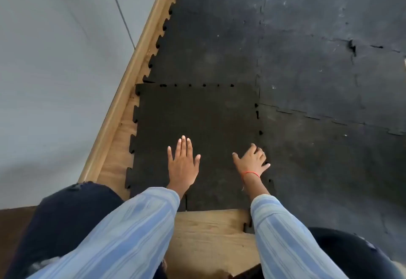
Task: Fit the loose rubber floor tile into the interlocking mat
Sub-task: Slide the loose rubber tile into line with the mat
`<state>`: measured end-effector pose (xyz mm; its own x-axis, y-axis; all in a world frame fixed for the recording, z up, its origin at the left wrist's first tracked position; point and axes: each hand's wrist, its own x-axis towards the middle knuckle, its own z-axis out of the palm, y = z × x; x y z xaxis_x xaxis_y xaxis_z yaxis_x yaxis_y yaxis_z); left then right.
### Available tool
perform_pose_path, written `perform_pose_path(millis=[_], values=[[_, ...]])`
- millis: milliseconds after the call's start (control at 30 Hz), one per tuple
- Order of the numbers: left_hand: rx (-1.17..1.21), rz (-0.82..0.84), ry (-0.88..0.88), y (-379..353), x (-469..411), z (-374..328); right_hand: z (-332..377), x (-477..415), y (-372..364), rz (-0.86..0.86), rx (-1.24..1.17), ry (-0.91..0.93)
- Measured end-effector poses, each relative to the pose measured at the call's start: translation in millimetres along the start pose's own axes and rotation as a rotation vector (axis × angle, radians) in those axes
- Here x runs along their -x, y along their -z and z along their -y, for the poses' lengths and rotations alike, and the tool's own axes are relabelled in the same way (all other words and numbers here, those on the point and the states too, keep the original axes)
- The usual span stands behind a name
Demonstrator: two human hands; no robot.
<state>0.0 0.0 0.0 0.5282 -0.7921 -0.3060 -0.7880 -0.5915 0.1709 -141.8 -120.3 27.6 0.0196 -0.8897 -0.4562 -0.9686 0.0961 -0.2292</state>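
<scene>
The loose black rubber tile point(197, 116) lies flat in front of me, with toothed edges on all sides. Its far and right edges sit against the interlocking mat point(307, 69), with small gaps showing along both seams. My left hand point(183, 164) rests flat on the tile's near middle, fingers spread. My right hand point(252, 161) presses on the tile's right edge at the seam, fingers bent downward; a red thread circles its wrist. Neither hand holds anything.
Bare wooden floor point(208, 226) shows below the tile and along its left side. A wooden baseboard point(123, 94) and a grey wall point(55, 69) run diagonally on the left. My knees in dark trousers sit at the bottom left point(66, 212) and bottom right point(351, 254).
</scene>
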Motion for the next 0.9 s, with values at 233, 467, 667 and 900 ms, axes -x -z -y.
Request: perform_pose_path(millis=[233, 467, 667, 900], values=[[-0.011, 0.066, 0.079, -54, -10, 31, -24, -32, -31, -0.008, -0.011, -0.114], [0.150, 0.133, 0.369, -37, -21, 60, -30, -45, -25, 0.011, -0.019, -0.145], [0.287, 0.158, 0.501, -26, -33, 72, -35, -42, -25, -0.008, -0.015, -0.118], [0.391, 0.130, 0.623, -20, -42, 85, -35, -43, -27, -0.037, -0.017, -0.100]])
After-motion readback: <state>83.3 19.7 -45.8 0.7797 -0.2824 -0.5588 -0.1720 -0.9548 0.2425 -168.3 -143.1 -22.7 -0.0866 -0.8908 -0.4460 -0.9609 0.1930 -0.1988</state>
